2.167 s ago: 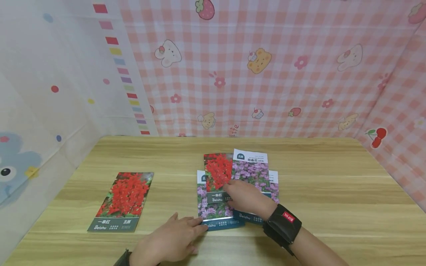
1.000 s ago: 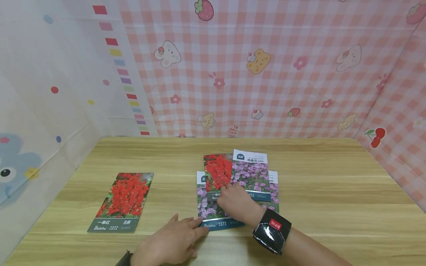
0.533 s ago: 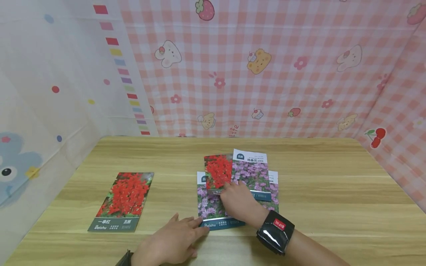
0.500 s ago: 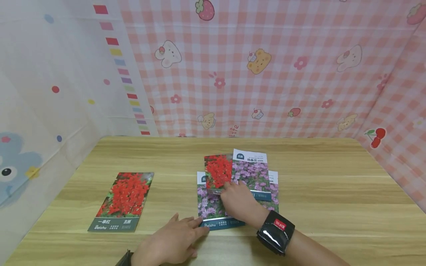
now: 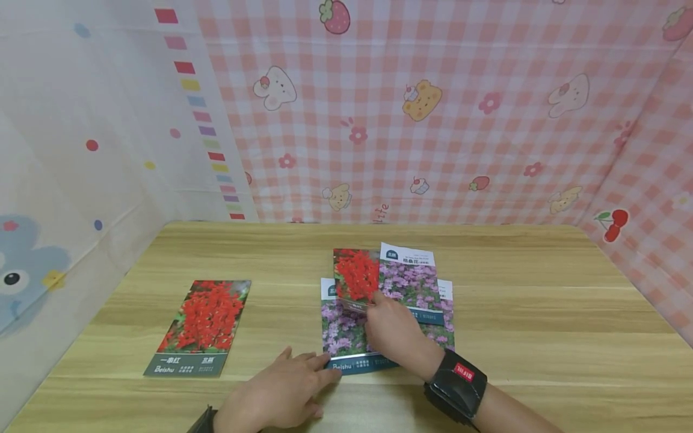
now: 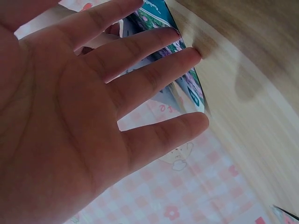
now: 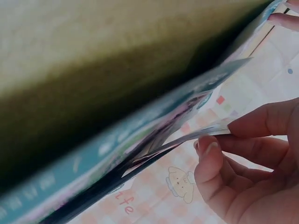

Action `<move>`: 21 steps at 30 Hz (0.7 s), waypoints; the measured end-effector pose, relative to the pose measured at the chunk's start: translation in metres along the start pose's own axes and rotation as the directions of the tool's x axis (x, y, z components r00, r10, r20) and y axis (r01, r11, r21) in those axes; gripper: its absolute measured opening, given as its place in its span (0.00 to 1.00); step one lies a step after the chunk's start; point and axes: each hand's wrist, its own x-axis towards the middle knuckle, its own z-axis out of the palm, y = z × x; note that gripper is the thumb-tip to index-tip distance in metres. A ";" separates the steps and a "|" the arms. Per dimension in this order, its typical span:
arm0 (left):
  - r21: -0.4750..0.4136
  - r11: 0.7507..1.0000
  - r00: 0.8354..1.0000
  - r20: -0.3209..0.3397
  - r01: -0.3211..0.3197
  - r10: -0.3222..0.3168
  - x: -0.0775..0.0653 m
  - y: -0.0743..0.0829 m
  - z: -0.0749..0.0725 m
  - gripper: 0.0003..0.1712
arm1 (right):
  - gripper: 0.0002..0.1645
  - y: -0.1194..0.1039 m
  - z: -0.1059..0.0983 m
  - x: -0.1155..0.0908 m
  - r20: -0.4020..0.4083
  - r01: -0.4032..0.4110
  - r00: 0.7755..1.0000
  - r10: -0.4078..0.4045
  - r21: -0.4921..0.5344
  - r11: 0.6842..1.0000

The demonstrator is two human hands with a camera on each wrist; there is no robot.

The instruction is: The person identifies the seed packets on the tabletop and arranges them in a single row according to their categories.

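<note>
Purple-flower seed packets (image 5: 343,337) lie overlapped mid-table, with another purple-flower packet (image 5: 408,282) on top toward the back right. Beside that one, a red-flower seed packet (image 5: 356,273) rests over the pile, its lower end bent up. My right hand (image 5: 397,328) pinches that lower edge between thumb and fingers; the right wrist view shows the thin edge (image 7: 205,133) in the grip. Fingers spread and nearly straight, my left hand (image 5: 281,388) touches the front left corner of the lower purple packet. The left wrist view shows its open palm (image 6: 70,116).
A second red-flower packet (image 5: 203,325) lies alone on the left of the wooden table (image 5: 503,288). Behind the table hangs a pink checked cloth (image 5: 460,144), and a pale cloth (image 5: 124,120) covers the left side.
The red-flower packet's lower end, flat at first, now bends upward in my right hand's pinch. That hand dipped left, then came slightly back right. My left hand stays in place.
</note>
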 end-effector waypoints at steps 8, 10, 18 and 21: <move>0.010 1.000 0.999 -0.038 -0.002 0.002 0.000 0.002 0.000 0.29 | 0.05 0.001 -0.008 -0.002 -0.015 -0.090 0.996 0.091 0.032 0.995; 0.024 1.000 0.999 -0.053 -0.007 0.008 -0.001 0.002 0.000 0.29 | 0.06 0.001 -0.010 -0.003 -0.040 -0.091 0.995 0.092 0.045 0.995; 0.047 0.999 0.989 -0.145 -0.027 0.033 -0.003 0.000 -0.005 0.27 | 0.05 -0.002 -0.019 -0.009 -0.168 -0.092 0.981 0.092 0.008 0.996; 0.053 0.998 0.965 -0.262 -0.014 0.028 -0.002 -0.001 -0.008 0.21 | 0.07 -0.004 -0.021 -0.012 -0.232 -0.072 0.971 0.062 -0.034 0.997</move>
